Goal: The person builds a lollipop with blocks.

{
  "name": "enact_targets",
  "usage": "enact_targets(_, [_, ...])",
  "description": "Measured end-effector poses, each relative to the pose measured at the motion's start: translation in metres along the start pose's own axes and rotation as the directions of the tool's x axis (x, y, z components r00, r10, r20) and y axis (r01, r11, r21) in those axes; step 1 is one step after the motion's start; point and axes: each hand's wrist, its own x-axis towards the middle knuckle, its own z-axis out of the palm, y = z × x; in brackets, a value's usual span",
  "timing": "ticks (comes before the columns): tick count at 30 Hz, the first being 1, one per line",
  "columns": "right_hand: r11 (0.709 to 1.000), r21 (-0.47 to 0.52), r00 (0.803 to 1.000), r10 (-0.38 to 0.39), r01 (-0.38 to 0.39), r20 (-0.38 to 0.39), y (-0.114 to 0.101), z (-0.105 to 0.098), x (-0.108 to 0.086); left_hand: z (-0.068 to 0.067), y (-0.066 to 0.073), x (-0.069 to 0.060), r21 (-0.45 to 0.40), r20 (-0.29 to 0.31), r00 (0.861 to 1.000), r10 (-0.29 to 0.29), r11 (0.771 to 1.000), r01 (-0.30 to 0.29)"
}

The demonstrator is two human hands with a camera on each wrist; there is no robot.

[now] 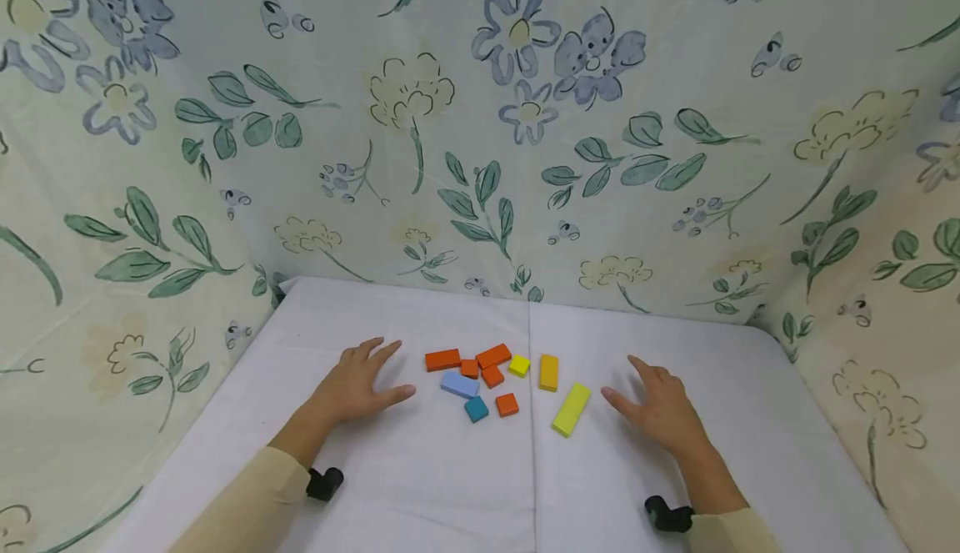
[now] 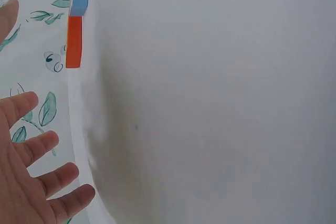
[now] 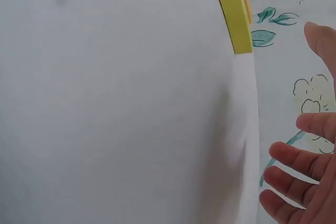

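Several coloured wooden-looking blocks lie in a loose cluster on the white table between my hands. In the head view, a long orange-red block [image 1: 442,359] lies nearest my left hand [image 1: 356,388], whose fingers are spread and hold nothing. A light blue block [image 1: 460,384] and a teal cube [image 1: 476,409] are close by. More orange-red pieces, including a long one [image 1: 493,356] and a separate cube [image 1: 507,404], sit mid-cluster beside a yellow cube [image 1: 519,365]. An amber block [image 1: 549,372] and a long yellow-green block [image 1: 572,409] lie toward my right hand [image 1: 660,409], also spread, bare and apart from them.
White cloth covers the table [image 1: 420,486], with a crease running front to back. Floral fabric [image 1: 420,203] hangs behind the table and at both sides. Each wrist wears a small black device, one at the left [image 1: 325,484], another at the right [image 1: 667,515].
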Motion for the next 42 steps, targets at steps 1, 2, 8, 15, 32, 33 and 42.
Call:
enact_targets(1, [1.0, 0.003, 1.0, -0.001, 0.001, 0.006, -0.003, 0.001, -0.001, 0.001, 0.004, 0.0, -0.015, 0.011, 1.0, -0.003, 1.0, 0.003])
enact_targets(2, [1.0, 0.009, 1.0, -0.001, 0.001, 0.012, -0.005, 0.002, -0.002, 0.002, 0.008, 0.0, -0.027, 0.02, 1.0, -0.008, 1.0, 0.008])
enact_targets(8, [0.999, 0.054, 0.999, 0.003, -0.005, 0.033, -0.02, 0.01, -0.008, 0.014, 0.025, -0.001, -0.081, 0.024, 1.0, -0.01, 0.997, 0.012])
enact_targets(15, [0.996, 0.089, 0.995, 0.008, -0.017, 0.095, -0.033, 0.019, -0.01, 0.024, 0.049, -0.005, -0.214, 0.065, 0.997, 0.038, 0.977, -0.024])
enact_targets(32, [0.982, 0.149, 0.975, 0.086, -0.117, 0.204, -0.045, 0.03, -0.009, 0.053, 0.084, 0.0, -0.361, 0.091, 0.968, 0.233, 0.914, -0.186])
enact_targets(33, [0.982, 0.145, 0.975, 0.087, -0.118, 0.205, -0.045, 0.031, -0.009, 0.055, 0.085, 0.0, -0.356, 0.082, 0.971, 0.226, 0.916, -0.184])
enact_targets(42, [0.99, 0.121, 0.981, 0.055, -0.079, 0.186, -0.045, 0.036, -0.012, 0.067, 0.091, 0.001, -0.355, -0.016, 0.987, 0.163, 0.921, -0.158])
